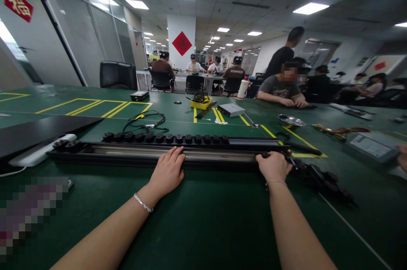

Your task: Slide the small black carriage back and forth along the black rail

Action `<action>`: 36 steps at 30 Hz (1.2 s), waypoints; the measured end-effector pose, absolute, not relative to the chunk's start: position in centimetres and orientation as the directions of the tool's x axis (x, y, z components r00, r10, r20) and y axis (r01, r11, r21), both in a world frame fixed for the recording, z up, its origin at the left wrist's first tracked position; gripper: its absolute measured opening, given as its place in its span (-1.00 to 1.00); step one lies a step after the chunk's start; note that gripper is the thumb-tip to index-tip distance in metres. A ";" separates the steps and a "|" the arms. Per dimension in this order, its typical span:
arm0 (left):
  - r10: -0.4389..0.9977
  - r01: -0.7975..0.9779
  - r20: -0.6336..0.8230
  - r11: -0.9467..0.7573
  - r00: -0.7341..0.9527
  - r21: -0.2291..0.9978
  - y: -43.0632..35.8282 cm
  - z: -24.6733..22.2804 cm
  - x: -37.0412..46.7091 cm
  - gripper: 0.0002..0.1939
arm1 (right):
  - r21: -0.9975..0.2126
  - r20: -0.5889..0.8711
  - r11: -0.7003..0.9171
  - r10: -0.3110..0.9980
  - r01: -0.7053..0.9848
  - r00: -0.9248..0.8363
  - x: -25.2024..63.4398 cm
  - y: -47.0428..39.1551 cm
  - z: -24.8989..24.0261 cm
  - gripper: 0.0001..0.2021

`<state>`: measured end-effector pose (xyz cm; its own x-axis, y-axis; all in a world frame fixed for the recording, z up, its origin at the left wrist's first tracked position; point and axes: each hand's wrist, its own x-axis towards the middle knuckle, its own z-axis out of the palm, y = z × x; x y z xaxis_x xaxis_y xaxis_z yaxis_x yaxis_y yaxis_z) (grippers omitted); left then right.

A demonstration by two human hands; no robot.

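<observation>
A long black metal channel (114, 155) lies across the green table, its hollow side facing up. Behind it runs a row of black sockets (159, 138) on a long strip. My left hand (168, 170) rests on the channel near its middle, fingers laid over the front edge and slightly spread. At the channel's right end, my right hand (274, 166) has its fingers bent round the end; what is between them is partly hidden. More black socket pieces (324, 181) lie to the right of that hand. Two loose-looking black sockets (68, 145) sit at the channel's left end.
A white power strip (47, 150) lies at the left beside a black panel (38, 132). Farther back are a coiled black cable (146, 123), a yellow box (201, 102), a grey box (231, 110) and a metal bowl (291, 121). A power supply (372, 145) stands right. A person leans on the table's far side.
</observation>
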<state>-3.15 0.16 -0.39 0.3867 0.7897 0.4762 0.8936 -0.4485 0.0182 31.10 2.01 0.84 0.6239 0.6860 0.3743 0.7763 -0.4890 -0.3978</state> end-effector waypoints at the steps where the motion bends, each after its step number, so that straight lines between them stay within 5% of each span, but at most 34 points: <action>1: 0.789 0.894 0.476 -0.449 0.389 0.014 0.2 -0.4 -3.2 -0.59 | -0.400 0.371 -0.492 0.684 0.773 0.628 31.1 2.0 0.9 -0.58; 36: 0.785 0.895 0.468 -0.446 0.405 -0.024 0.1 -0.5 -3.3 -0.59 | -0.469 0.523 -0.385 0.605 0.795 0.601 33.6 2.6 -1.8 -0.62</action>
<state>-3.27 0.14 -0.48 0.4046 0.7854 0.4684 0.8945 -0.4464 -0.0243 33.58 2.61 -1.77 0.6012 0.6046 0.5225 0.7948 -0.3848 -0.4693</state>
